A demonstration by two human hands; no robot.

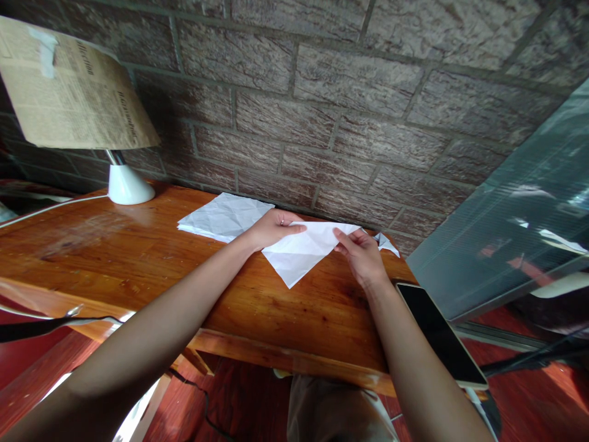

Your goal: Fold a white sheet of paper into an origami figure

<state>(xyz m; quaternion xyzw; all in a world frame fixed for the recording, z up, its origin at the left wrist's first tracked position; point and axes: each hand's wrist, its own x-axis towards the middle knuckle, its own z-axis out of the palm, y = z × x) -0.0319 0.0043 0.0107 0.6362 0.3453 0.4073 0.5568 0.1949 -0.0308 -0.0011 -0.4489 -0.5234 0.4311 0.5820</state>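
Observation:
A white sheet of paper [301, 248], folded into a triangle, is held up over the wooden table with one corner pointing down toward me. My left hand [278, 228] pinches its upper left edge, thumb on top and fingers behind. At the upper right, my right hand [361, 252] grips the same paper between thumb and fingers. Left of my left hand lies a stack of creased white paper [223, 216]. Just past my right hand is a small folded paper piece [386, 244], partly hidden by that hand.
A lamp with a newspaper-print shade [83, 92] and white base [130, 186] stands at the table's [115, 245] back left. A tablet-like device [439, 334] lies along the right edge, by my right forearm. The brick wall [313, 123] borders the back; a ribbed translucent panel [515, 190] stands right.

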